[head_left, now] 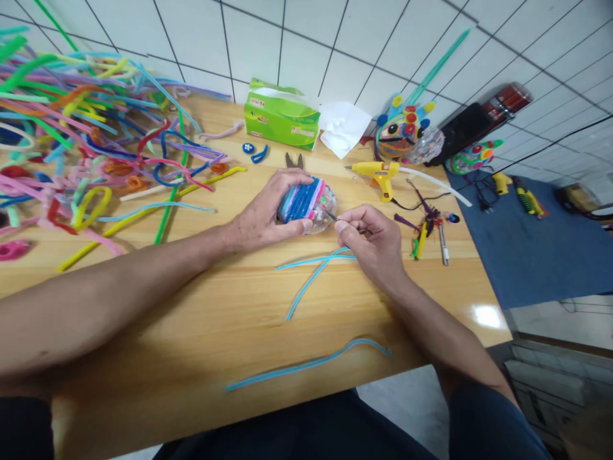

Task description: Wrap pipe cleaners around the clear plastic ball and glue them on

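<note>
My left hand [278, 207] is closed around a clear plastic bottle piece [301, 201], which lies on its side. Bands of blue, purple and pink pipe cleaner wrap its middle, and small coloured bits show at its clear end. Between thumb and fingers, my right hand [371, 239] pinches a thin, pointed dark tool [332, 217]; its tip is at the bottle's clear end. Most of the tool is hidden by the fingers, so its exact kind is unclear. Two light blue pipe cleaners [311, 279] cross just below, partly under my right hand.
Another blue pipe cleaner [306, 367] lies near the front edge. Colourful pipe cleaners [86, 140] heap at left. Behind are pliers [294, 161], a tissue pack [281, 118] and a yellow glue gun [376, 172] with its cord. Decorated bottle figures [405, 131] and a pen [444, 246] stand or lie right.
</note>
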The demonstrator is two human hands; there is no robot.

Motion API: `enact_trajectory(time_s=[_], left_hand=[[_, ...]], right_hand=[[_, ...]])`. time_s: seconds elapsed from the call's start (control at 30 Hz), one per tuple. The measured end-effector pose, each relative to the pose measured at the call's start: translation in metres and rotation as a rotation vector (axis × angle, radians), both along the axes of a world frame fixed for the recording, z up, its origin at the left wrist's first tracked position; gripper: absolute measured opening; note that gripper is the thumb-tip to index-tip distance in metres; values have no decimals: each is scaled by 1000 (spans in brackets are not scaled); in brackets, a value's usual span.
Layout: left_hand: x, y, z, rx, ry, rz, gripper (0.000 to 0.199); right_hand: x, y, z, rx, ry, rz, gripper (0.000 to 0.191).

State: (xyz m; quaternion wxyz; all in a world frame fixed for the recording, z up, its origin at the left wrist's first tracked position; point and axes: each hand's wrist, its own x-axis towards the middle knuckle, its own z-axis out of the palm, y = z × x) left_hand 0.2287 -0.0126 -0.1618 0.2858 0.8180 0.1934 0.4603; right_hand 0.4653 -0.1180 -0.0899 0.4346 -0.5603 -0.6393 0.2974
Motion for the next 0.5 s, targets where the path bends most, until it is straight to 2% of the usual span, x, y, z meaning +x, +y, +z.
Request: enact_trajectory(time_s=[0.5], left_hand=[[2, 1, -3, 38, -21, -10, 70]], right_hand=[[-10, 0, -5, 206, -181, 56, 10]])
